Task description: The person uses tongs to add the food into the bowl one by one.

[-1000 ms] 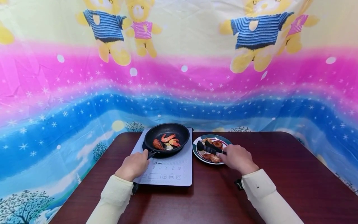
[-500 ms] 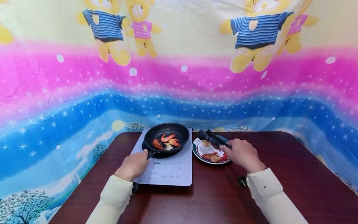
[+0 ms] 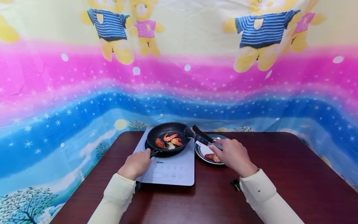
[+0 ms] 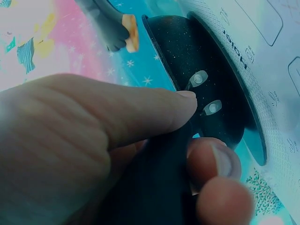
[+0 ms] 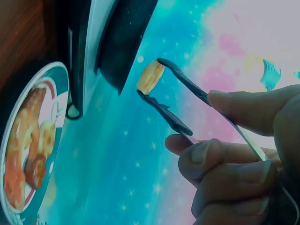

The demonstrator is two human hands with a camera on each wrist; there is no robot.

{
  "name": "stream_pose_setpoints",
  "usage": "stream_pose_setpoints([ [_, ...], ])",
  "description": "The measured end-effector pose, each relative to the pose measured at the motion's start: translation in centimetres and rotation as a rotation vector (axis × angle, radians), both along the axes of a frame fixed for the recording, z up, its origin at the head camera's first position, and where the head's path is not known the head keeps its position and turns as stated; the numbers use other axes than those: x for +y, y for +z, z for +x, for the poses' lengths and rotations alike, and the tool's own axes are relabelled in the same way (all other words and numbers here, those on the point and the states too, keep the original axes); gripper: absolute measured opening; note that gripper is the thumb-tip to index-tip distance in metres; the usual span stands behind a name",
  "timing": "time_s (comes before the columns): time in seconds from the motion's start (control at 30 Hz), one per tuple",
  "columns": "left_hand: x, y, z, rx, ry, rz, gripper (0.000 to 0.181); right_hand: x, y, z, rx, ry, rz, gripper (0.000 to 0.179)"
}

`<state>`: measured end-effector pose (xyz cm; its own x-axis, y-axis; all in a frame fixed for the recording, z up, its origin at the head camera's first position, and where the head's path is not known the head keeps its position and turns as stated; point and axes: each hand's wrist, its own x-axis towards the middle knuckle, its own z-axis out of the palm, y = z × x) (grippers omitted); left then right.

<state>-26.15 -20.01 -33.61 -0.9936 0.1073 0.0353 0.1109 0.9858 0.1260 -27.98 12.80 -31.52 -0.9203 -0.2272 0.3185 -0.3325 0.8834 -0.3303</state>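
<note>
My left hand grips the black handle of a frying pan, thumb along its top in the left wrist view. Cooked shrimp and other food pieces lie in the pan. With my right hand I hold tongs with black tips, raised at the pan's right rim. Between the tips is a pale, browned chunk of food, its kind unclear. Below and right stands a plate with a green rim; shrimp and a round brown piece lie on it.
The pan stands on a white induction cooktop with its buttons facing me. Cooktop and plate share a dark red-brown table. Behind the table hangs a printed cloth with bears and snowflakes.
The tongs have risen from the plate with the food chunk and swung left to the pan's right rim. My left hand keeps its grip on the pan handle.
</note>
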Motion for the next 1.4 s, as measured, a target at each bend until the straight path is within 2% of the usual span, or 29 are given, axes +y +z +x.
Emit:
stream_pose_setpoints([
  [0.33, 0.1, -0.1, 0.0, 0.007, 0.001, 0.009, 0.025, -3.9, 1.4, -2.5, -0.005, -0.024, 0.138, 0.034],
  [0.63, 0.1, -0.1, 0.2, 0.001, 0.006, 0.02, 0.026, -6.7, 1.7, -4.7, 0.008, -0.049, 0.306, 0.03],
  [0.83, 0.2, -0.1, 0.1, 0.003, 0.006, 0.015, 0.029, -8.2, 2.3, -5.0, 0.093, -0.046, 0.395, 0.029],
  [0.93, 0.2, -0.1, 0.1, 0.003, 0.003, 0.019, 0.026, -8.5, 2.3, -4.9, 0.104, -0.032, 0.42, 0.028],
  [1.1, 0.3, -0.1, 0.2, 0.002, 0.0, 0.024, 0.024, -8.5, 2.1, -4.8, 0.071, -0.036, 0.42, 0.019],
  [1.4, 0.3, -0.1, 0.1, 0.0, 0.014, 0.018, 0.026, -8.3, 2.4, -5.0, -0.041, -0.047, 0.38, 0.026],
])
